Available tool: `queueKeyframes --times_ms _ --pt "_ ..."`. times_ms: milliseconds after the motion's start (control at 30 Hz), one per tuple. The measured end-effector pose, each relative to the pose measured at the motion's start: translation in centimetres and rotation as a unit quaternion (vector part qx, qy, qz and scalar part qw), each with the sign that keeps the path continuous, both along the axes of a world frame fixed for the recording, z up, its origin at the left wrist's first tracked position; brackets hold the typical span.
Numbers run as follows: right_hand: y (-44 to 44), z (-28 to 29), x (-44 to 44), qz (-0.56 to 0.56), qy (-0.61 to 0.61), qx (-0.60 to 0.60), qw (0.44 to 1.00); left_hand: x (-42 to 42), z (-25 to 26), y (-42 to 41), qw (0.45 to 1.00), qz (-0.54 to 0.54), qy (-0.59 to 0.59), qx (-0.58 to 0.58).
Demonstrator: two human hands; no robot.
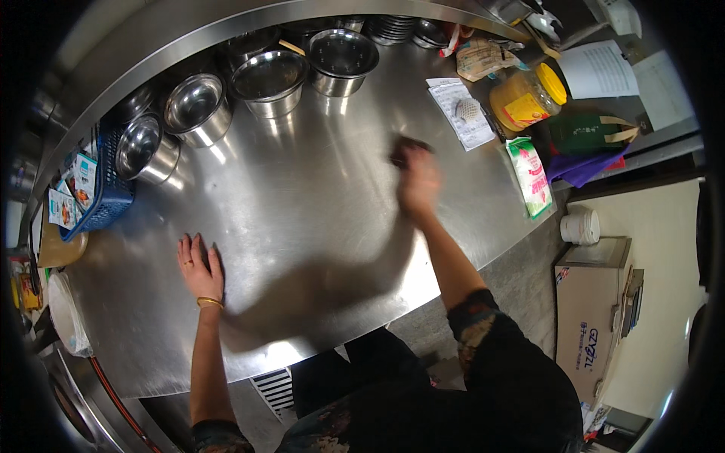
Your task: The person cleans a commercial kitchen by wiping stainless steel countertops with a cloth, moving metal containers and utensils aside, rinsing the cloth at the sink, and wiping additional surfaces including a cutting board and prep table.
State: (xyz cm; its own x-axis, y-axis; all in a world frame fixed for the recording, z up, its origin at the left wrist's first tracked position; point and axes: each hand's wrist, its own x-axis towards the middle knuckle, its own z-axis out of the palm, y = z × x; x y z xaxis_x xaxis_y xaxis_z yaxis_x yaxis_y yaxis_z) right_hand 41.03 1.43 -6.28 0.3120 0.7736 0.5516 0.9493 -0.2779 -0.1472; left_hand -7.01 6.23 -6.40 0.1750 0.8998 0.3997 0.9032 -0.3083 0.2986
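Observation:
My left hand [199, 269] lies palm down on the stainless steel tabletop [272, 215], its fingers a little apart and nothing in it. A ring and a yellow bangle are on that arm. Over the right half of the table my right hand [420, 181] is blurred, with its fingers on a small dark cloth or pad [409, 150]; the blur hides what exactly it is. Closest to this hand are papers [461, 113] bearing handwriting, with a small knobbly whitish object [468, 110] on them.
Steel pots [274, 85] line the far edge. At left stand a blue plastic basket [113, 198] with packets and a wrapped white stack [68, 311]. At right are a yellow-lidded jar [527, 99], a green-white bag [529, 175] and a dark green bag [580, 133]. A chest freezer [589, 323] stands beyond.

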Motion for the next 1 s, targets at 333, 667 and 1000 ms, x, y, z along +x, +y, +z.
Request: queueKeyframes --times_ms 333,667,1000 --pt "-21.7 7.8 6.3 -0.156 0.211 0.050 0.964 2.1 -0.9 0.9 0.989 -0.044 -0.143 0.003" --pt "-9.6 4.3 16.6 -0.032 0.711 0.130 0.691 41.2 9.1 5.7 0.877 -0.392 -0.218 -0.173" --pt "-10.3 8.7 27.5 0.035 0.685 0.016 0.727 59.7 19.0 8.7 0.855 -0.439 -0.206 -0.186"
